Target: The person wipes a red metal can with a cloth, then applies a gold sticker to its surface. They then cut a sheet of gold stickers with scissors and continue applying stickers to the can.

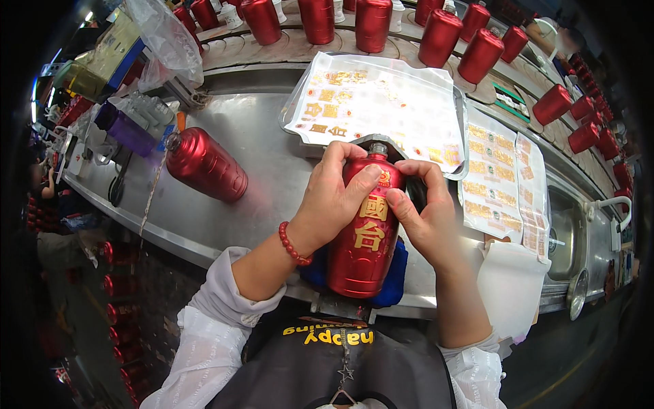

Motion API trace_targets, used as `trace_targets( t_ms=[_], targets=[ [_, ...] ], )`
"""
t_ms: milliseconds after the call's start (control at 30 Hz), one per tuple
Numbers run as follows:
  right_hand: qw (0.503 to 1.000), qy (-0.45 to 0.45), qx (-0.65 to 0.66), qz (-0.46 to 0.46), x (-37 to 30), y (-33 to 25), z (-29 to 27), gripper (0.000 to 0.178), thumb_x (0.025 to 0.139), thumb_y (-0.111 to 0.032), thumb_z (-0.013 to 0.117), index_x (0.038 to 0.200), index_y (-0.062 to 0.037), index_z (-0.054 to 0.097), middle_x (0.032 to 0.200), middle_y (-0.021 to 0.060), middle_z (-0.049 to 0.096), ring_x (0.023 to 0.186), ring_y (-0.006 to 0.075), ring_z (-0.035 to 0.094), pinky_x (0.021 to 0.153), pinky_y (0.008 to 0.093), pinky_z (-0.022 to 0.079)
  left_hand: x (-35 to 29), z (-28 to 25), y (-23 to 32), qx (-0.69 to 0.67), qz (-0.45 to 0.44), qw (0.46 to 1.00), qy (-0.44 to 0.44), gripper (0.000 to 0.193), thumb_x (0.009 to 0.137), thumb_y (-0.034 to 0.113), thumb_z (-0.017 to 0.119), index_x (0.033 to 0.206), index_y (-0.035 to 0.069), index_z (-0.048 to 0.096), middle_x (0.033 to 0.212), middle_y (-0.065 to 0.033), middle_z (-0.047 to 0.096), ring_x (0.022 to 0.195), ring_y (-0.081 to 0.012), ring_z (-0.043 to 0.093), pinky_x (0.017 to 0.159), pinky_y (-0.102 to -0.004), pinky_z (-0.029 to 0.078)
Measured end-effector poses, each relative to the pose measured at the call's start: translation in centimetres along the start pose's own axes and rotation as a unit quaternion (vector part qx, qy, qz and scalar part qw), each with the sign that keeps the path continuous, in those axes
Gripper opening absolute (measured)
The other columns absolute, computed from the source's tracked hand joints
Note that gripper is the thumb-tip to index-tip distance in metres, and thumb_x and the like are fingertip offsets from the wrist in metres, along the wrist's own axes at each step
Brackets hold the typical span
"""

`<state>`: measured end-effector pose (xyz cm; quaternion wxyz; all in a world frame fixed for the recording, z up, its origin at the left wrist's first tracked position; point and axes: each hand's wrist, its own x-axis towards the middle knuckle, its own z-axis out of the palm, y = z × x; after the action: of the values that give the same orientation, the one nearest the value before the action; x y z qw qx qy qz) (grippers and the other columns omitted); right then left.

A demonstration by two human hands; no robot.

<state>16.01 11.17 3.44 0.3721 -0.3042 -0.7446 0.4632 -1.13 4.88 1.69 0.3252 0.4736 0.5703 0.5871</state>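
Note:
Both my hands are wrapped round the upper part of a glossy red bottle (361,262) that lies tilted on a blue cloth (393,273), its neck pointing away from me. Gold characters run down its front, with a small emblem near the shoulder. My left hand (334,194), a red bead bracelet at its wrist, has its thumb pressed on the shoulder beside the emblem. On the other side, the thumb of my right hand (429,208) rests near the top gold character. To the left, a second red bottle (206,165) without gold characters lies on the steel table.
Sheets of gold stickers (388,95) lie on a tray (289,126) ahead, with more sticker sheets (492,180) to the right. Several red bottles (373,24) stand on a conveyor (286,46) behind. At far right is a sink (564,238); at left, a purple bottle (126,129).

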Motion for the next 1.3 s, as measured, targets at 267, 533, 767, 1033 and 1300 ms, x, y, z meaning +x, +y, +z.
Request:
trace_targets(
  t_ms=[267, 533, 767, 1033, 1300],
  targets=[
    [0.995, 0.012, -0.087, -0.041, 0.1, 0.1, -1.2, 0.036, 0.089, -0.013, 0.069, 0.119, 0.0002, 0.054, 0.123, 0.0162, 0.06, 0.112, 0.0247, 0.06, 0.092, 0.0321, 0.048, -1.1, -1.5, 1.3, 0.149, 0.289, 0.945, -0.018, 0.042, 0.096, 0.039, 0.059, 0.117, 0.002, 0.061, 0.11, -0.0161, 0.064, 0.111, -0.0308, 0.054, 0.097, -0.0425, 0.043],
    [0.922, -0.312, -0.181, -0.137, 9.1, -5.2, -2.9, 0.022, 0.083, -0.013, 0.068, 0.098, 0.0002, 0.061, 0.077, 0.0159, 0.066, 0.067, 0.0286, 0.065, 0.063, 0.0356, 0.051, -1.9, -3.2, 2.0, 0.323, 0.404, 0.848, -0.114, 0.044, 0.097, 0.047, 0.051, 0.119, 0.015, 0.07, 0.105, -0.0029, 0.071, 0.107, -0.0262, 0.05, 0.095, -0.044, 0.038],
    [0.95, -0.22, -0.195, -0.109, 10.8, -1.9, -2.0, 0.021, 0.083, -0.013, 0.066, 0.096, 0.0023, 0.062, 0.079, 0.017, 0.067, 0.07, 0.0266, 0.064, 0.068, 0.0341, 0.052, -1.2, -3.7, 1.9, 0.356, 0.417, 0.828, -0.122, 0.053, 0.098, 0.054, 0.043, 0.113, 0.013, 0.073, 0.1, -0.0015, 0.071, 0.102, -0.0244, 0.047, 0.094, -0.0433, 0.039],
    [0.998, 0.013, -0.004, 0.059, 4.0, -0.3, -3.2, 0.02, 0.088, -0.018, 0.065, 0.093, 0.0007, 0.059, 0.08, 0.0072, 0.063, 0.073, 0.0122, 0.056, 0.068, 0.0279, 0.048, 1.1, -3.6, 1.2, 0.297, 0.398, 0.86, -0.12, 0.047, 0.099, 0.049, 0.045, 0.118, 0.015, 0.071, 0.104, -0.0056, 0.061, 0.102, -0.0245, 0.048, 0.099, -0.0417, 0.036],
    [0.976, 0.143, 0.143, 0.081, -1.5, -1.4, -0.3, 0.022, 0.094, -0.018, 0.064, 0.104, 0.0001, 0.057, 0.089, 0.0036, 0.062, 0.081, 0.009, 0.055, 0.074, 0.0239, 0.047, -1.0, -3.3, 1.4, 0.288, 0.408, 0.866, -0.034, 0.043, 0.098, 0.045, 0.05, 0.118, 0.012, 0.07, 0.106, -0.0032, 0.069, 0.104, -0.0257, 0.05, 0.1, -0.0429, 0.036]
  ],
)
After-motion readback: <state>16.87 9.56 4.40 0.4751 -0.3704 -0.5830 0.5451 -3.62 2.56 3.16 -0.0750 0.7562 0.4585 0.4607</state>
